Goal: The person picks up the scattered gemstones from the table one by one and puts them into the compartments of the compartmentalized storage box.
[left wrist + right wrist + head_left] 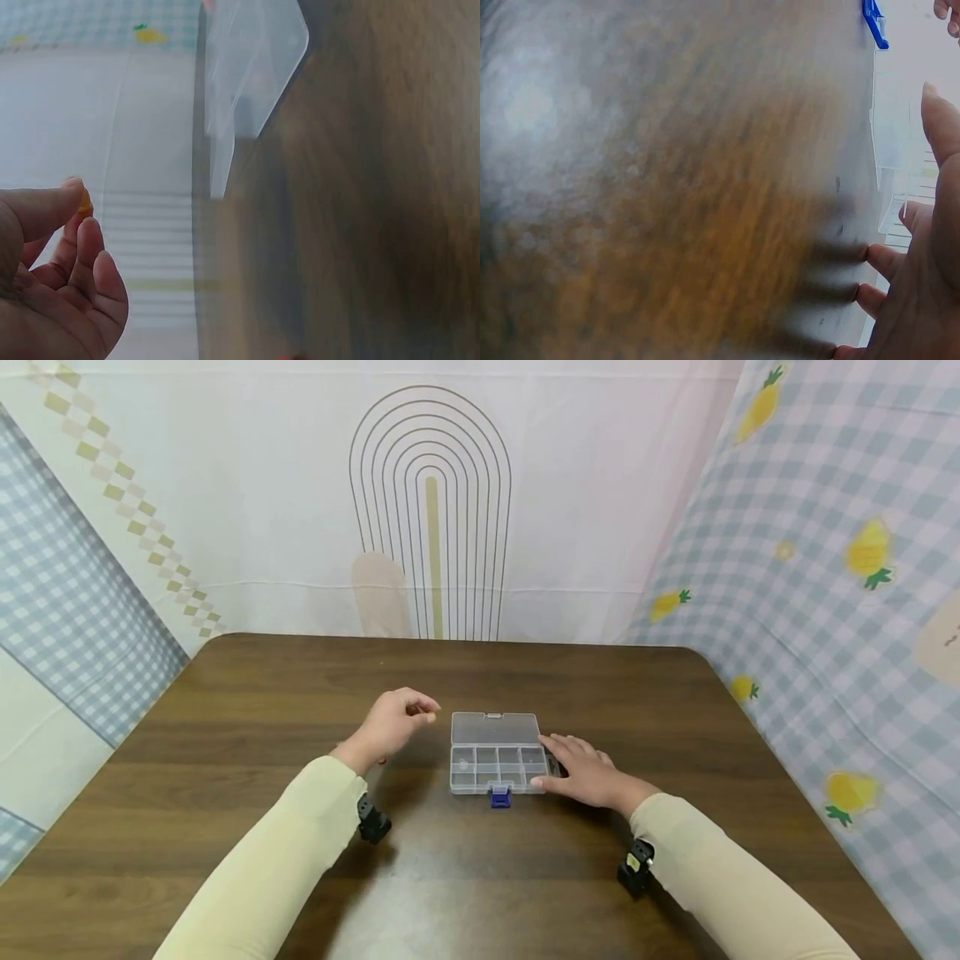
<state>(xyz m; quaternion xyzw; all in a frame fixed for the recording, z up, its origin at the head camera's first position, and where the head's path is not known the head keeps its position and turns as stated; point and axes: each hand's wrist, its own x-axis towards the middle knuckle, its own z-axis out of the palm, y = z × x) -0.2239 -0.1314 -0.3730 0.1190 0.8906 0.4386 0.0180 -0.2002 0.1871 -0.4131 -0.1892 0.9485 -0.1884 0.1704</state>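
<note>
A clear plastic compartment box (486, 768) lies on the table with its lid (495, 729) swung back and a blue latch (500, 797) at its front. My left hand (393, 727) is raised to the left of the box, apart from it. In the left wrist view its thumb and forefinger pinch a small orange piece (85, 201), mostly hidden by the fingertips. My right hand (588, 772) lies spread at the box's right side, thumb at the front corner and forefinger near the hinge. Its other fingertips rest on the table in the right wrist view.
The brown wooden table (262, 710) has rounded far corners. A white patterned cloth (600, 485) hangs behind it, and a blue checked cloth (810, 635) runs along the right. A small reddish thing (382, 761) shows beside the left wrist.
</note>
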